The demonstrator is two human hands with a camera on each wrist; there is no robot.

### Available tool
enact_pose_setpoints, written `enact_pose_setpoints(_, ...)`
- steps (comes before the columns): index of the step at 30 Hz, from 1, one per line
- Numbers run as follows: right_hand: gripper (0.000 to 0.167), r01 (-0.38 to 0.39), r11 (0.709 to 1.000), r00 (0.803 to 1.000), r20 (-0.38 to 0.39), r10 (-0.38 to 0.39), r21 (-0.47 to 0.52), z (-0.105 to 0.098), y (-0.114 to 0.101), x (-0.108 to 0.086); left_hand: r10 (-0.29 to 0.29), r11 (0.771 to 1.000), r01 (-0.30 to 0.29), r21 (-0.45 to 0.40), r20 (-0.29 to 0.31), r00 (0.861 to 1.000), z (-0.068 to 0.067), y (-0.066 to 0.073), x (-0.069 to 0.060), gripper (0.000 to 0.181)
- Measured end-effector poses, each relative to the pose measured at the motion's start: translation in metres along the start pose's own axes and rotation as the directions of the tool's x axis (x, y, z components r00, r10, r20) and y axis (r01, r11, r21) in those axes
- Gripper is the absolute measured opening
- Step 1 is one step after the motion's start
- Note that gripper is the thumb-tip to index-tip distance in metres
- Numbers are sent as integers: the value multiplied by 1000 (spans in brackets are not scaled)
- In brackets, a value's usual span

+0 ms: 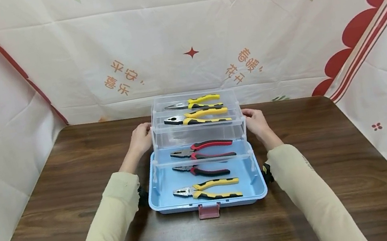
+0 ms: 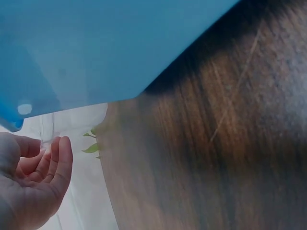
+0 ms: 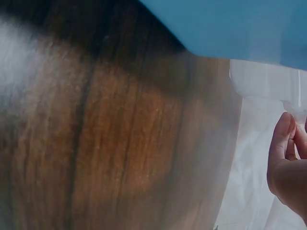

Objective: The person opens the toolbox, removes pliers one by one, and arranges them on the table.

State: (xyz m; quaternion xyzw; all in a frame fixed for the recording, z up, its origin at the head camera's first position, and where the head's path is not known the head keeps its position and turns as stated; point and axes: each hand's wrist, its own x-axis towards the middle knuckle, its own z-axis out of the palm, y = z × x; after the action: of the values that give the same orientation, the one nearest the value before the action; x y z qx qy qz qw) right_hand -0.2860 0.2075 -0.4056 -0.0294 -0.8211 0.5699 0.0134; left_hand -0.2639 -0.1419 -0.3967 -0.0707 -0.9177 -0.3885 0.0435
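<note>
A blue toolbox [image 1: 153,191] stands unfolded, its clear stepped trays [image 1: 200,135] raised above the base. My left hand [image 1: 140,139] is at the left side of the clear plastic; in the left wrist view, its thumb and fingers pinch a clear edge. On the opposite side my right hand [image 1: 256,122] pinches the clear plastic likewise, its fingertips partly cut off in the right wrist view. Upper trays hold yellow-black needle-nose pliers [image 1: 205,99] and combination pliers [image 1: 205,112]. Red-black pliers [image 1: 213,143] lie in the lower tray. Dark-handled pliers [image 1: 210,172] and yellow-black pliers [image 1: 215,183] lie in the base.
The toolbox rests on a dark wooden table [image 1: 89,189], near its back edge. A dark red latch [image 1: 209,211] hangs at the front of the base. Directly behind the table hangs a white printed cloth [image 1: 170,26], which also covers both sides.
</note>
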Motion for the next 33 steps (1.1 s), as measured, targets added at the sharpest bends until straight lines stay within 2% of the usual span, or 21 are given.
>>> enact_pose_setpoints(9,31,-37,999,999,3,38,-21,2,6,4,2,1000,-2,14,24,1000,2,-4,3,31)
enact_pose_setpoints(18,33,-76,995,997,22,78,-67,2,15,5,-21,1000,23,-21,68,997,5,-6,0,31)
enact_pose_setpoints(24,35,-110,991,993,33,113,-81,2,14,4,-31,999,33,-31,71,997,4,-5,-1,31)
enact_pose_setpoints(29,38,-147,989,987,61,148,-21,-1,16,5,-59,997,63,-53,79,995,4,-6,-2,33)
enact_pose_setpoints(33,39,-152,988,984,99,149,24,-5,16,4,-90,990,98,-103,86,992,3,-7,-4,34)
